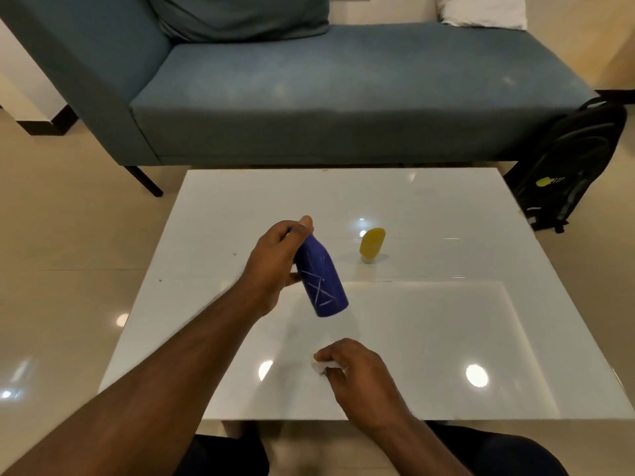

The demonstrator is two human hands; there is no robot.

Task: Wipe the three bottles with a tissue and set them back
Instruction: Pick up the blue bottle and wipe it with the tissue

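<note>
The white table (429,207) lies open along its far strip and the whole right side — only the yellow bottle (372,244), standing cap-down right of centre, breaks that stretch. The left hand (275,266) holds the blue bottle (320,280) tilted above the middle, blocking a straight reach to the far left part. The right hand (357,372) with the tissue (319,367) fills the near centre — bare surface lies on both sides of it

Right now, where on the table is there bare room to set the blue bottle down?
The table is bare left of the left hand, along the far edge, and right of the yellow bottle. The right hand, holding the tissue, crowds the near middle.
</note>
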